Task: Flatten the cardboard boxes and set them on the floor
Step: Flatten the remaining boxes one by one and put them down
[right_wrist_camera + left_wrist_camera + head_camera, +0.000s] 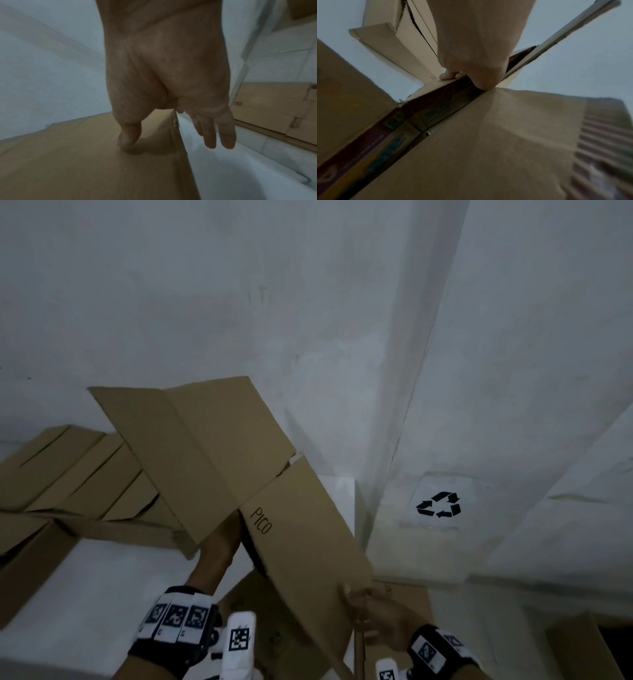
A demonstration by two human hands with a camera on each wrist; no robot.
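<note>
Over on the far left, a stack of flattened boxes (68, 477) leans in a fanned row against the white wall (239, 302); I count roughly four or five overlapping sheets, though their edges blur together. Next comes the one box (236, 474) being worked, marked PICO, held up in the air between two hands and already collapsed close to flat, its flaps splayed upward. Gripping it from beneath at the fold, the left hand (219, 549) has its fingers (447, 76) curled over one panel and the thumb jammed in the crease, probably to keep the halves folded shut. Further right, the right hand (373, 614) pinches the lower corner, thumb (127, 135) pressed on the face with the other fingers reaching past the edge behind it, likely steadying the sheet for carrying down. More cardboard (400, 604) lies low beyond that hand. One recycling sign (439, 504) marks the right wall
</note>
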